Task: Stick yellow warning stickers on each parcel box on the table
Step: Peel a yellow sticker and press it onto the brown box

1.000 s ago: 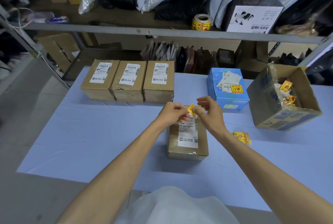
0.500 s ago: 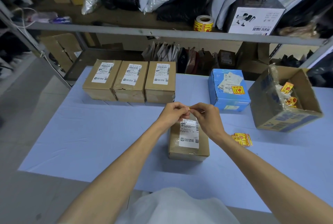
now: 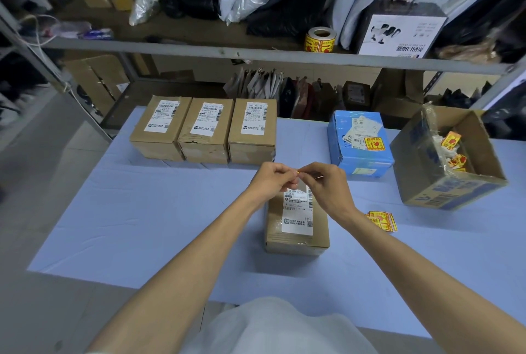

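At the centre of the frame we see the left hand (image 3: 271,180) and right hand (image 3: 327,185) meeting fingertip to fingertip, both pinching a small yellow sticker (image 3: 297,172) just above the far end of a brown parcel box (image 3: 296,239) on the blue table (image 3: 142,211). To its right lie loose stickers (image 3: 381,221); three more boxes (image 3: 205,131) line the upper left.

Your left hand (image 3: 270,180) and right hand (image 3: 327,185) pinch a yellow sticker (image 3: 297,172) together above the near box (image 3: 296,228) on the desk (image 3: 142,211). Behind it three boxes (image 3: 205,128) stand in a row; a blue box (image 3: 360,143), sticker pile (image 3: 381,221) and open carton (image 3: 447,160) sit to your right.
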### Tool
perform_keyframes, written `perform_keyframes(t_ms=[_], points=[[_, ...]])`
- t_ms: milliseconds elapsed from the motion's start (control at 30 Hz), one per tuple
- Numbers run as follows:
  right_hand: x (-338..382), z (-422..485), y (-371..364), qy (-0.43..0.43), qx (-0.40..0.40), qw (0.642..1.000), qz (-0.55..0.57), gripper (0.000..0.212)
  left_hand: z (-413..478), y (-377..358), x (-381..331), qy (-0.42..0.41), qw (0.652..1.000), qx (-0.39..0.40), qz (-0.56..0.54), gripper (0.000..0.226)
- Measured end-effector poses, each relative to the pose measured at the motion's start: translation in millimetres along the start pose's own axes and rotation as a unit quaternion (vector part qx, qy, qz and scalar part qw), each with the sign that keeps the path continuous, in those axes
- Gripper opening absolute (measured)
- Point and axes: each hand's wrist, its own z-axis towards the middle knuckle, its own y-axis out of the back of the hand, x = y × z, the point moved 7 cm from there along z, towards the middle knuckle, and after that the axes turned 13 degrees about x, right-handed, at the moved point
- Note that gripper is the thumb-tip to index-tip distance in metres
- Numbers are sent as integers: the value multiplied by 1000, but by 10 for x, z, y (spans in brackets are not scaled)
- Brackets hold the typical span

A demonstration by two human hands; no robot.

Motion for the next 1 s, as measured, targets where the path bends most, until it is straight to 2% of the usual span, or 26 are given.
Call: perform_keyframes(t_ms=[567,1000], points=[[-114,11,-22,-55,43,990,126,17,5,-27,6,-7,1000,17,-20,15],[-89,33,-8,-47,52,995,74,8,-4,-16,-11,-10,1000,19,2,19]])
